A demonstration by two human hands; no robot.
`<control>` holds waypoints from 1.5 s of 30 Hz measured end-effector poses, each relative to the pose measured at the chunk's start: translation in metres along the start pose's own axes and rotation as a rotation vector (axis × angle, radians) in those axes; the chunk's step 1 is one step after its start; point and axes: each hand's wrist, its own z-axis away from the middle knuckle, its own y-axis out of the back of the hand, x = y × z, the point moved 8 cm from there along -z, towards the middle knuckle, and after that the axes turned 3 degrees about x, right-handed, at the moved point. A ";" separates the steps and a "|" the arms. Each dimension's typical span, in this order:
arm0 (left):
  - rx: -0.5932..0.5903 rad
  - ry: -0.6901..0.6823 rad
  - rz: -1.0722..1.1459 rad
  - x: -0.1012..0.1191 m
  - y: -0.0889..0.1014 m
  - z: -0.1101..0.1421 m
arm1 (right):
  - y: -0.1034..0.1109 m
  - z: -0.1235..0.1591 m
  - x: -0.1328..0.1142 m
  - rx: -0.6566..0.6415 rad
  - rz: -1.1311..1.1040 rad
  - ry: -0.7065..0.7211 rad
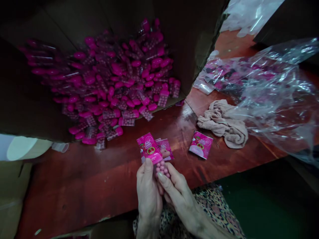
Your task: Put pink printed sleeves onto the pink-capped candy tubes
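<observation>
My left hand is closed on a pink printed packet, thumb pressed against its lower edge. My right hand is closed on a small clear tube of pink beads, held against the packet's bottom. Both hands hover at the near edge of the red-brown table. Another pink packet shows just behind the held one. A third pink packet lies flat on the table to the right.
A tipped cardboard box spills several pink-capped bead tubes onto the table. A beige cloth lies right of centre. Crumpled clear plastic bags fill the right side. A white roll sits at the left edge.
</observation>
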 end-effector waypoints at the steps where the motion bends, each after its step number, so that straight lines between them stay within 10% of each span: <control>1: 0.012 0.001 0.011 -0.002 0.001 0.001 | 0.002 0.002 0.002 0.035 0.015 -0.007; 18: -0.043 -0.048 0.041 0.007 0.004 -0.004 | -0.022 -0.004 0.003 -0.255 -0.387 -0.196; 32: -0.055 -0.021 0.066 -0.007 0.002 0.006 | 0.007 0.005 -0.018 0.098 0.135 0.159; 45: -0.035 -0.036 0.051 0.010 0.008 -0.002 | -0.002 0.001 -0.013 -0.062 0.211 0.082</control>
